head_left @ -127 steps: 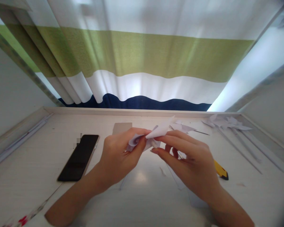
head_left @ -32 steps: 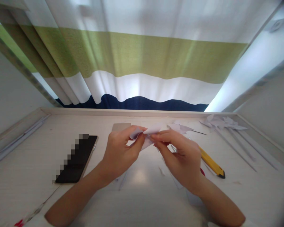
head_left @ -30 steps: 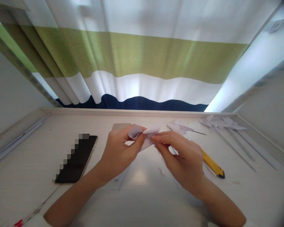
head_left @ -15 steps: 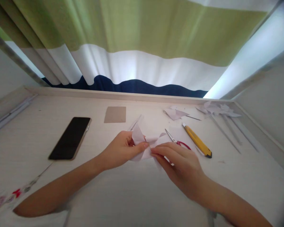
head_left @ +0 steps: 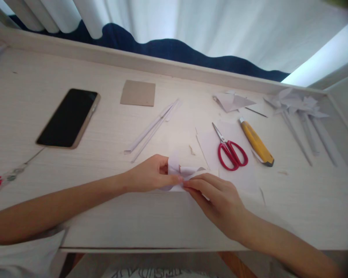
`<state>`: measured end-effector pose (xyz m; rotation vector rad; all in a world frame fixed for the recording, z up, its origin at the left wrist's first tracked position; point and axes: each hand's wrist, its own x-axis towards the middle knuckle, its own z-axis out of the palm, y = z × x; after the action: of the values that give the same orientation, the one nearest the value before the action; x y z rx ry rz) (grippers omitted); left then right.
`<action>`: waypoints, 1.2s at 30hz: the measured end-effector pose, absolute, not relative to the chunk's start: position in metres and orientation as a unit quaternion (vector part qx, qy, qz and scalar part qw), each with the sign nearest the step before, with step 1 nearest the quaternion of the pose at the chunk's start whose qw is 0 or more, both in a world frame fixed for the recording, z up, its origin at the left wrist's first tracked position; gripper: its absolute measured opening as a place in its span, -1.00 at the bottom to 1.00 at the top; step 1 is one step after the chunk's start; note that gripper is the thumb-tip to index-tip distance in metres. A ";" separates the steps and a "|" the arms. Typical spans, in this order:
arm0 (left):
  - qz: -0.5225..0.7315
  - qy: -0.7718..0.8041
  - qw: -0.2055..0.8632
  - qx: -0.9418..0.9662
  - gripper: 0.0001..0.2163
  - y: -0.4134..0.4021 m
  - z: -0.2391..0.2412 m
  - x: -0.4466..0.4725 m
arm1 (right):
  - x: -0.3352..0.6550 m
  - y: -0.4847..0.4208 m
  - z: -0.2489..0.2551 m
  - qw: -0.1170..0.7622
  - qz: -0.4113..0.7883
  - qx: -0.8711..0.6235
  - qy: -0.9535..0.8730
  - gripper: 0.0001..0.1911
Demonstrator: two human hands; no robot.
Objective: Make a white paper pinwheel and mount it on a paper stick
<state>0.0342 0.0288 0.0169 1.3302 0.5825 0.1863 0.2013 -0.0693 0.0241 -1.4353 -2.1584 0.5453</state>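
A white folded piece of paper point(head_left: 174, 166), its flaps curling up, is held between both hands near the desk's front. My left hand point(head_left: 150, 173) pinches its left side, with the thumb on top. From the right, the fingertips of my right hand point(head_left: 216, 197) press together at the paper's middle, touching the left thumb. Part of the paper is hidden behind the fingers. Just right of the hands, red-handled scissors point(head_left: 229, 148) lie on a white sheet point(head_left: 243, 181). A yellow utility knife point(head_left: 256, 142) lies beside them.
Thin folded paper strips point(head_left: 150, 131) lie beyond my left hand. A brown cardboard square point(head_left: 138, 93) and a phone point(head_left: 68, 118) with a beaded strap are farther left. Paper pinwheels point(head_left: 298, 104) on rolled sticks and a folded paper piece point(head_left: 232, 101) lie at back right.
The view has tilted down, showing more of the desk and its front edge. Both hands still grip the paper at its middle, and the scissors and strips show more fully.
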 end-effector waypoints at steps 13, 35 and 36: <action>0.037 0.240 0.727 0.643 -0.79 0.028 0.012 0.032 | 0.204 -0.077 0.014 0.266 0.114 -0.562 -0.775 -0.80; -0.008 0.243 0.641 0.728 -0.86 0.025 0.011 0.031 | 0.202 -0.075 0.013 0.314 0.187 -0.508 -0.780 -0.86; -0.007 0.242 0.643 0.727 -0.86 0.025 0.011 0.031 | 0.202 -0.075 0.014 0.315 0.187 -0.508 -0.779 -0.86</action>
<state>0.0315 0.0252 0.0109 1.6565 0.5509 -0.0156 0.2017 -0.0750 0.0136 -1.3388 -2.0530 0.4930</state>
